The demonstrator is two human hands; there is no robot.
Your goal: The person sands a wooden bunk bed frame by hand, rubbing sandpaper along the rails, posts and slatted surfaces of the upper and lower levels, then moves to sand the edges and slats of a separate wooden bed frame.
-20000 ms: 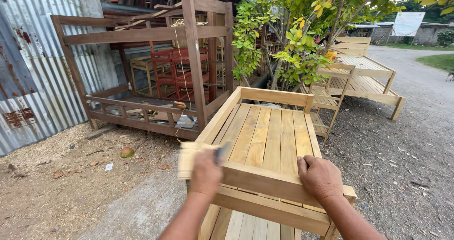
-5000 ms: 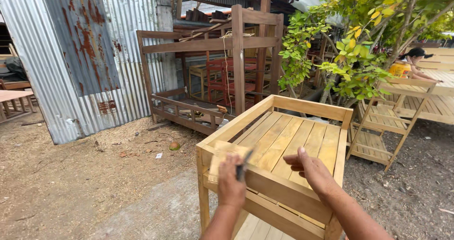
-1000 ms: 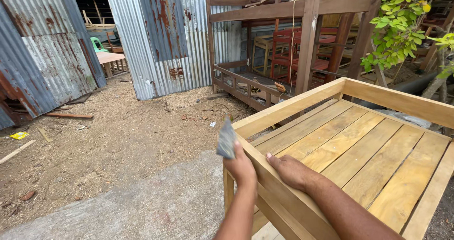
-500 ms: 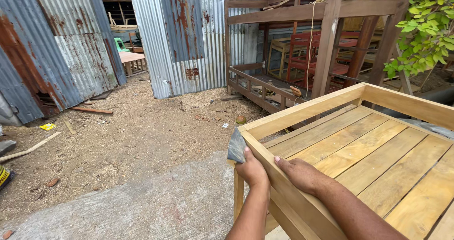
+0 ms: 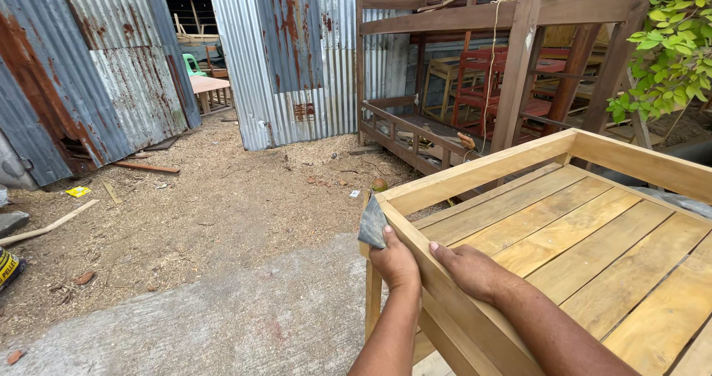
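A pale wooden bed frame [image 5: 475, 174] with slatted boards fills the right half of the head view. My left hand [image 5: 395, 261] presses a folded grey sheet of sandpaper [image 5: 371, 222] against the outside of the frame's near corner post. My right hand [image 5: 469, 268] lies flat, palm down, on the top of the frame's side rail [image 5: 434, 276], just right of the left hand. Both forearms reach in from the bottom edge.
A concrete strip [image 5: 222, 324] runs under the frame, with sawdust-covered dirt [image 5: 208, 205] beyond. Rusty corrugated metal walls [image 5: 289, 57] stand behind. Another dark wooden frame [image 5: 519, 57] with red chairs [image 5: 482, 87] stands at the back right. Scrap wood [image 5: 44, 228] lies at left.
My view has swung slightly left and closer to the corner. The left hand with the sandpaper has stayed at the corner post, shifting a little along it; the right hand stays on the rail.
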